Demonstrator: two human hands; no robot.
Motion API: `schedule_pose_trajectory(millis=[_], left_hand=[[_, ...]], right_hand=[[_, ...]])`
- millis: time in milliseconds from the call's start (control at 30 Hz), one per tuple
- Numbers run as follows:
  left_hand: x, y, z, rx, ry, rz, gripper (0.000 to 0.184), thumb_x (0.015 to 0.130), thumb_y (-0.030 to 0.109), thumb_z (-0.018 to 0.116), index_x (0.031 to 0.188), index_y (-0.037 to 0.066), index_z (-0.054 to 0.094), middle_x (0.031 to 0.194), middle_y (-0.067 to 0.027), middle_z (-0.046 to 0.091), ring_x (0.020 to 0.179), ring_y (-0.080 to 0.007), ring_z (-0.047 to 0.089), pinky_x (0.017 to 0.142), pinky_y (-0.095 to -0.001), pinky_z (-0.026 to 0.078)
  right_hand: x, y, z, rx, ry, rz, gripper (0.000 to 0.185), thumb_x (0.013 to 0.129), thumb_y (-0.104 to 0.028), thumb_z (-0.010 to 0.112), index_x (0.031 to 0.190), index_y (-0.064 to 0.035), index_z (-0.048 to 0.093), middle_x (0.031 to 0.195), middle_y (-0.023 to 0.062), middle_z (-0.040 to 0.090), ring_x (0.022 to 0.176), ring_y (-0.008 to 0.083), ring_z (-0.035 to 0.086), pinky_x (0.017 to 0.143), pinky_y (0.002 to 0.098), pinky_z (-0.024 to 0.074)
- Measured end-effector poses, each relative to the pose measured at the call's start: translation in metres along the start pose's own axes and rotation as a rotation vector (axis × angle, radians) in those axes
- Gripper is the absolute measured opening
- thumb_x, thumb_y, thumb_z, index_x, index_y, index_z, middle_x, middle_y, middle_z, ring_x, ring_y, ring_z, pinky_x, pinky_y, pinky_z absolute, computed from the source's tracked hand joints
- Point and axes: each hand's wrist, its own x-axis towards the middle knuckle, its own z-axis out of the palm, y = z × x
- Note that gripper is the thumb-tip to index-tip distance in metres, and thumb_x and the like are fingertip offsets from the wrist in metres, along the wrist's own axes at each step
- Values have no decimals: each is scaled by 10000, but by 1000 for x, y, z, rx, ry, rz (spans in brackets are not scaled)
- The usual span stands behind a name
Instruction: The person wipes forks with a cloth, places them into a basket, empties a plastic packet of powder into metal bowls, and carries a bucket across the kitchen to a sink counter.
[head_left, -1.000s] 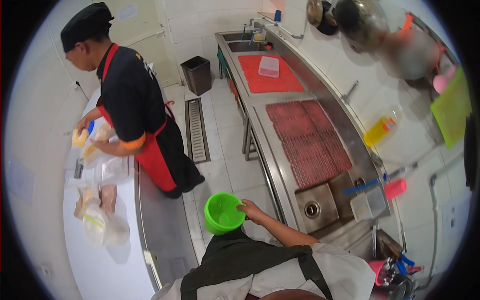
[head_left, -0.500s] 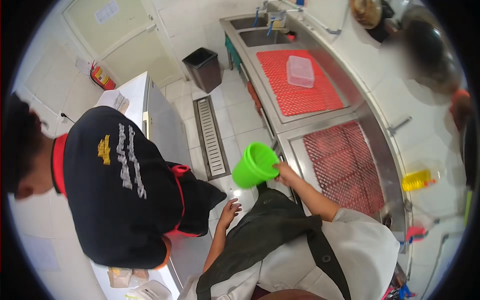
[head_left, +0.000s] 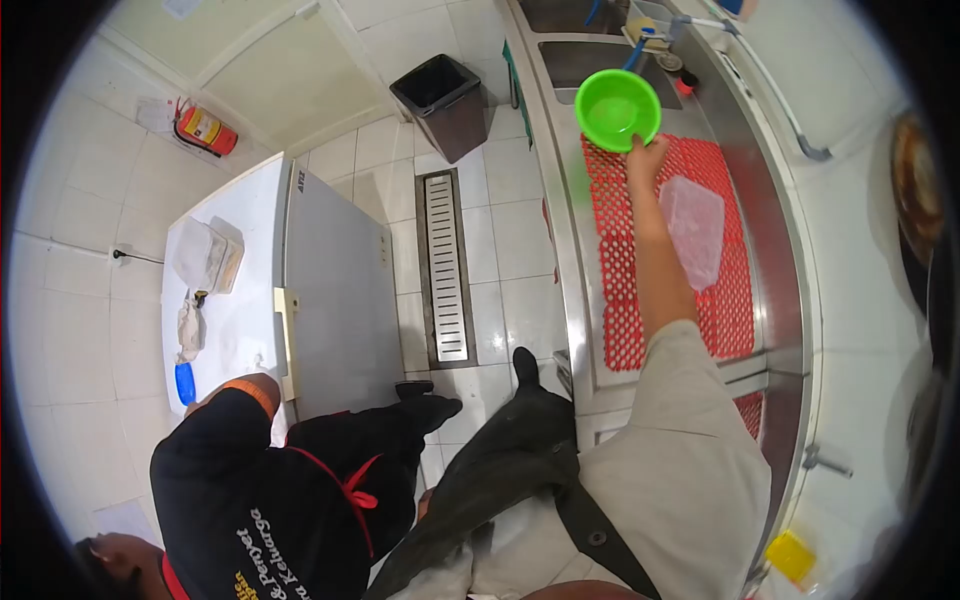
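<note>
My right hand point(head_left: 648, 155) is stretched out over the steel sink counter, its fingers closed on the side of a bright green plastic jug point(head_left: 590, 118). The jug's open mouth faces up towards me, in front of the sink basin point(head_left: 565, 62). Just below my forearm lies a clear plastic box point(head_left: 697, 225) on a red perforated mat point(head_left: 622, 290). Of my left hand only a sliver of skin point(head_left: 425, 503) seems to show beside my dark apron; its fingers are hidden.
At my left a co-worker in a black shirt point(head_left: 225, 480) leans over a white chest freezer point(head_left: 245, 330) bearing containers. A dark bin point(head_left: 455, 120) stands beyond the floor drain point(head_left: 445, 270). A blue tap point(head_left: 637, 48) rises by the basin; a yellow bottle point(head_left: 790, 557) is at lower right.
My right hand has carried the green jug forward and right, from above the floor to over the counter near the basin. My left hand has dropped mostly out of sight. The co-worker has moved back.
</note>
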Motion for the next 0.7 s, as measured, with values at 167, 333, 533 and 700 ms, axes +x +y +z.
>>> schedule_pose_trajectory(millis=[167,333,533,700], left_hand=[[11,55,4,-53,59,-14,408,960,300,547,1246,8,549,1101,-104,644,1007,-171,599,875,-320,469],[21,74,5,-76,85,-38,406,957,308,555,1221,0,568,1076,-97,655,980,-167,608,866,-323,476],[27,109,18,116,72,138,365,941,303,585,1168,18,608,1009,-123,673,914,-178,629,830,-328,495],[28,105,40,-128,75,22,494,904,343,629,1234,-19,562,1065,-177,671,977,-251,641,864,-353,504]], right_hand=[[106,3,19,-517,-137,293,406,834,-181,623,1137,41,470,1011,289,641,871,346,688,661,403,565],[159,5,16,-899,-236,196,420,822,-340,611,1070,-2,616,1028,248,670,980,395,649,869,468,494],[195,28,3,-1114,-295,-8,518,868,-468,560,1077,-6,662,987,251,672,977,416,629,810,486,481],[225,90,-4,-622,-352,-3,332,889,-347,588,1010,-50,674,652,97,625,465,202,554,446,368,433]])
